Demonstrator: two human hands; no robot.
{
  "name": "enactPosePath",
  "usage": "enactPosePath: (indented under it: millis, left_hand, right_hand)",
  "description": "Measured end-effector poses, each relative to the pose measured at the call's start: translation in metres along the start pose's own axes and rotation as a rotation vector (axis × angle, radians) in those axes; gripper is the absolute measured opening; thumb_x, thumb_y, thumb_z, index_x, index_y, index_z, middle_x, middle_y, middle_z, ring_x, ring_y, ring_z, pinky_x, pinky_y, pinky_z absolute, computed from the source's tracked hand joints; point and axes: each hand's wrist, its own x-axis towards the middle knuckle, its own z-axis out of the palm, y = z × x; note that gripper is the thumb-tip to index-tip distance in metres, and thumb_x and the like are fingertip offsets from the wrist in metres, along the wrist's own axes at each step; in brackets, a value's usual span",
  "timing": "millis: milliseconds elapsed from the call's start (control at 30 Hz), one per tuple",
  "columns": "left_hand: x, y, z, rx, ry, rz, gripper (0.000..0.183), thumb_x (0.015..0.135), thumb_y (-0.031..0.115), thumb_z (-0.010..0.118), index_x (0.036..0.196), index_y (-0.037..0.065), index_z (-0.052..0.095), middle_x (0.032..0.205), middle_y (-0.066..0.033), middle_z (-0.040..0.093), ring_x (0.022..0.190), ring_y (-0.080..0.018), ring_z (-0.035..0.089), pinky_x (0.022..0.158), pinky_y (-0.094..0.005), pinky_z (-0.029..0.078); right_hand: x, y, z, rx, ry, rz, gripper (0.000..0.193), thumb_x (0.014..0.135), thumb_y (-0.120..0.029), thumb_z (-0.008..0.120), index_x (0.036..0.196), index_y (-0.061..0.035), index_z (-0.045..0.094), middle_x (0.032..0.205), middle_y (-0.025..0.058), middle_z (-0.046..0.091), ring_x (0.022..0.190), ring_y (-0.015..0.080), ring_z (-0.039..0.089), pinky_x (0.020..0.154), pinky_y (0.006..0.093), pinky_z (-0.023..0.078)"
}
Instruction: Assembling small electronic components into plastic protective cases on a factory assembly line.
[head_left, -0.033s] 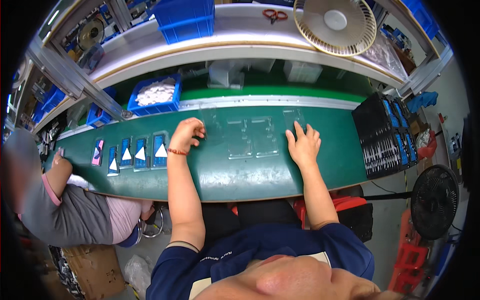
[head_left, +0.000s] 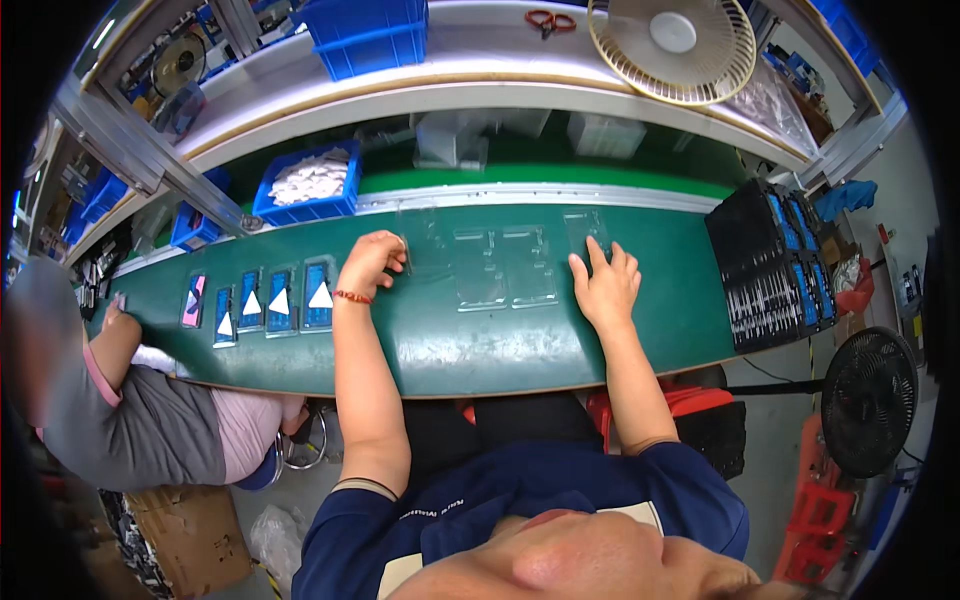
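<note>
My left hand (head_left: 370, 264), with a red bead bracelet at its wrist, has its fingers curled and pinches the left edge of a clear plastic tray (head_left: 427, 232). My right hand (head_left: 608, 286) has its fingers spread, the index fingertip touching another clear plastic tray (head_left: 583, 224). Between the hands, two more clear trays, a left one (head_left: 480, 290) and a right one (head_left: 530, 288), lie side by side on the green table. Left of my left hand, several blue packs (head_left: 281, 302) with white triangular pieces on them stand in a row.
A blue bin (head_left: 305, 208) of white pieces sits at the back left. Stacked black trays with blue items (head_left: 765, 275) rise at the right end. A shelf (head_left: 500, 80) with a fan (head_left: 672, 45) spans the back. A co-worker's arm (head_left: 118, 345) rests at the left end.
</note>
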Motion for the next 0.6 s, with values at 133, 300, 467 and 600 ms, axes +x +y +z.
enactPosePath:
  millis: [133,300,467,600]
  left_hand:
    - [0.011,-0.012,0.01,0.506,0.265,0.082,0.017,0.079,0.02,0.065,0.086,0.005,0.061,0.071,-0.007,0.06,0.064,-0.0226,0.06,0.052,-0.0335,0.048]
    - [-0.003,-0.014,0.048,0.761,0.304,0.511,0.047,0.076,0.027,0.074,0.118,0.014,0.057,0.125,-0.0185,0.049,0.11,-0.0394,0.054,0.091,-0.0462,0.047]
    - [-0.028,-0.005,0.079,0.953,0.13,0.492,0.051,0.077,0.029,0.073,0.123,0.014,0.057,0.132,-0.0182,0.044,0.11,-0.0388,0.054,0.092,-0.0441,0.047]
    - [-0.042,-0.002,0.092,0.944,0.065,0.493,0.049,0.078,0.03,0.072,0.121,0.011,0.058,0.129,-0.0174,0.047,0.109,-0.0387,0.055,0.091,-0.0448,0.047]
  right_hand:
    - [0.005,-0.018,-0.008,0.052,0.16,-0.191,0.058,0.083,-0.047,0.061,0.131,-0.0139,0.054,0.134,0.0287,0.041,0.123,0.0429,0.039,0.099,0.0502,0.032]
    - [-0.01,-0.034,-0.019,0.046,-0.252,-0.363,0.088,0.067,-0.07,0.064,0.141,-0.0271,0.042,0.147,0.0266,0.026,0.137,0.0447,0.021,0.108,0.0611,0.015]
    - [-0.019,-0.023,-0.025,0.049,-0.233,-0.391,0.088,0.067,-0.071,0.063,0.138,-0.0218,0.046,0.146,0.027,0.028,0.135,0.0453,0.025,0.107,0.0615,0.018]
    - [-0.032,-0.009,-0.023,0.058,-0.102,-0.389,0.073,0.074,-0.056,0.068,0.134,-0.018,0.05,0.141,0.023,0.037,0.13,0.0416,0.034,0.105,0.0542,0.027]
